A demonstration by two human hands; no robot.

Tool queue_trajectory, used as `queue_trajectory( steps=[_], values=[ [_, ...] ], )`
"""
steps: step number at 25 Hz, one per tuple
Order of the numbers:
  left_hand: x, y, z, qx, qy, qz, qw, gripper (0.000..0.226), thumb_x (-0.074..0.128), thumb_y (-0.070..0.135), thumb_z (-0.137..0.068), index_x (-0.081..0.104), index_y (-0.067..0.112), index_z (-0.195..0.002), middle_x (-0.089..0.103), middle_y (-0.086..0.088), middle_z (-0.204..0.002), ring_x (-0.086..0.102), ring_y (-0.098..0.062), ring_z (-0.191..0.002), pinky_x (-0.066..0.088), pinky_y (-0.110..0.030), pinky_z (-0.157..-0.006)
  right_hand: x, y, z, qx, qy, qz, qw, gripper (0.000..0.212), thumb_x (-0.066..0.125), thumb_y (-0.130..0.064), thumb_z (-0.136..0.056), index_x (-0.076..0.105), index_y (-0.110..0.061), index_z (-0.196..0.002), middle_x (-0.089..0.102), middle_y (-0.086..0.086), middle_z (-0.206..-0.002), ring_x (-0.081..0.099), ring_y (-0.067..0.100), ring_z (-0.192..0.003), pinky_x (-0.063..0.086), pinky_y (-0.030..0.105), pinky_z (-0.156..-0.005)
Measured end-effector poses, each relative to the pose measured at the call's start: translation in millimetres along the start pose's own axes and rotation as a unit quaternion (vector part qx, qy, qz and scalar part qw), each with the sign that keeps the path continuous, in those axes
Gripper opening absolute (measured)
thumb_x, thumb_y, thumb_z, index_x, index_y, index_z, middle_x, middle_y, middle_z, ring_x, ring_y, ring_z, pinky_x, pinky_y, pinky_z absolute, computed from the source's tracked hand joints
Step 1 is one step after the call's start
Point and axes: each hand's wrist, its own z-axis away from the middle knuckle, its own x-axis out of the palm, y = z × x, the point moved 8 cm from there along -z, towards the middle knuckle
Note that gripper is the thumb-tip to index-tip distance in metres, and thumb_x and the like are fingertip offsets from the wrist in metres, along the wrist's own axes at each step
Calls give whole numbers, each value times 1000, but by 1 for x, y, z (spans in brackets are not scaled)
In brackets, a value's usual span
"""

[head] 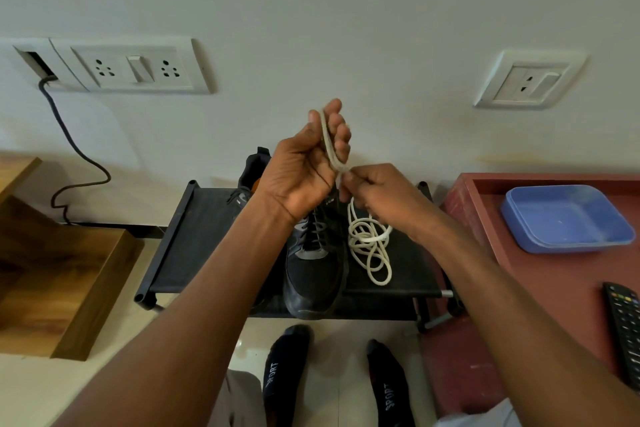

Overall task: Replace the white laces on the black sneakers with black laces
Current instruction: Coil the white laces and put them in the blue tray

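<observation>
Both hands hold the white lace point(369, 243) above the sneaker point(313, 274): left hand point(304, 163) carries the coil, right hand point(374, 191) pinches the strand; wind evenly, keeping tension.

The word "SPORT" stands in pale capital letters on each of the two dark socks at the bottom centre of the frame: once on the left sock point(277, 378) and once on the right sock point(389, 395). A small pale label on the tongue of the black sneaker point(313, 274) at the centre is too small to read.
</observation>
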Motion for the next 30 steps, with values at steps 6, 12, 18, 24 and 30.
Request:
queue_trajectory(
  steps=[6,12,18,24,30],
  values=[
    [-21,22,4,59,113,-560,819,35,38,16,-112,70,4,-101,71,-10,-78,67,-23,-69,54,-35,-66,-10,-22,9,-86,-28,-189,978,33,57,-34,-105,70,-9,-88,40,-6,-58,26,12,-50,22,26,-47],
    [-8,-30,6,-122,-21,-450,884,37,29,17,-110,62,7,-97,33,2,-62,26,-13,-53,27,-26,-50,-55,4,2,-39,187,-266,945,33,63,-36,-104,66,-13,-81,37,-4,-57,25,10,-47,19,24,-43],
    [3,-36,8,-161,-70,-315,933,40,31,31,-111,60,11,-92,22,5,-61,16,-12,-52,19,-28,-51,-51,20,-1,23,212,-203,956,33,65,-36,-103,72,-10,-86,41,-2,-58,29,7,-45,24,20,-41],
    [11,-31,7,-108,-78,-198,971,34,35,20,-113,64,2,-116,53,1,-75,53,-10,-66,51,-23,-65,-45,22,-3,44,176,-198,963,30,63,-34,-104,74,-9,-91,44,-2,-61,31,9,-48,24,23,-44],
    [-14,15,-2,93,82,-93,988,31,35,21,-114,60,4,-107,75,-20,-113,75,-33,-107,62,-38,-92,2,3,-3,2,-15,1,1000,37,51,-30,-111,75,-12,-89,49,-10,-55,39,2,-42,31,19,-49]
  ],
)
